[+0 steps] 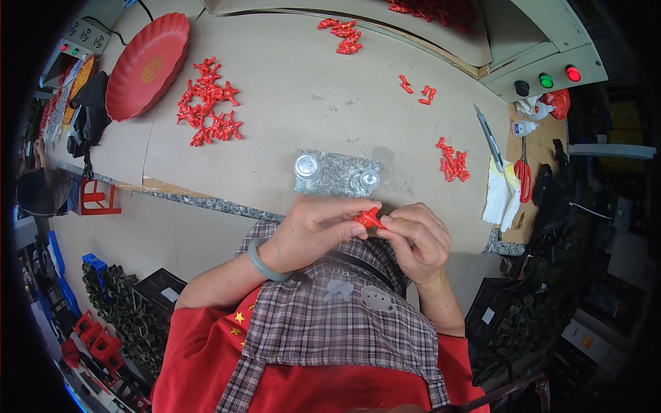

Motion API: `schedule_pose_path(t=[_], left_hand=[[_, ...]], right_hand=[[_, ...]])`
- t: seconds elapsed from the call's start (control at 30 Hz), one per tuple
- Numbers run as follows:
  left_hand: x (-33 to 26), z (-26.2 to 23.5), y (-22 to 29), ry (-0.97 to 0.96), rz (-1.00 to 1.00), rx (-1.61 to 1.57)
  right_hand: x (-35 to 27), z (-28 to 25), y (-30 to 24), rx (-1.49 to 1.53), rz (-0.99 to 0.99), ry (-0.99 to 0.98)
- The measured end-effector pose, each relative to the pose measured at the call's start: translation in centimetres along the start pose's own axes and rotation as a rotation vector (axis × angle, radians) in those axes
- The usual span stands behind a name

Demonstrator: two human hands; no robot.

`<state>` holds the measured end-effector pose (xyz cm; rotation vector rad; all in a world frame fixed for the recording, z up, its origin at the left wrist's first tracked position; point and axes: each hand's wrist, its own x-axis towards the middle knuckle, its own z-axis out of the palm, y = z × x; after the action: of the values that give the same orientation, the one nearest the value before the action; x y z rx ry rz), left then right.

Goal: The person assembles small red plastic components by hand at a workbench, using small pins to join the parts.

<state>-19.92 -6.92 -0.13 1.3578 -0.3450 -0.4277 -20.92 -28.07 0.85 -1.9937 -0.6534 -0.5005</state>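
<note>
My left hand [313,230] and my right hand [415,237] meet at the table's near edge, both pinching one small red plastic piece [369,219] between their fingertips. A pale green bangle [264,262] circles my left wrist. Just beyond the hands lies a grey stone slab [337,180] carrying two clear round caps [308,166]. A pile of red branched plastic pieces [208,103] lies to the far left. A smaller heap of separated red pieces [452,164] lies to the right.
A red scalloped tray [148,65] sits at the far left. A knife [488,137], red-handled scissors [523,172], folded white cloth [499,193] and a control box with buttons [547,81] are on the right. A plaid cloth [337,310] covers my lap.
</note>
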Motion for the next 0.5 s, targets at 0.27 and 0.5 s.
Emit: schedule_pose_path(t=[0.27,0.5], left_hand=[[0.13,-0.06,0.56,-0.011,0.008,0.027],[0.17,-0.05,0.46,0.001,0.013,0.061]], right_hand=[[-0.03,-0.1,-0.04,-0.008,-0.03,-0.013],[-0.05,-0.08,0.02,-0.003,-0.021,-0.015]])
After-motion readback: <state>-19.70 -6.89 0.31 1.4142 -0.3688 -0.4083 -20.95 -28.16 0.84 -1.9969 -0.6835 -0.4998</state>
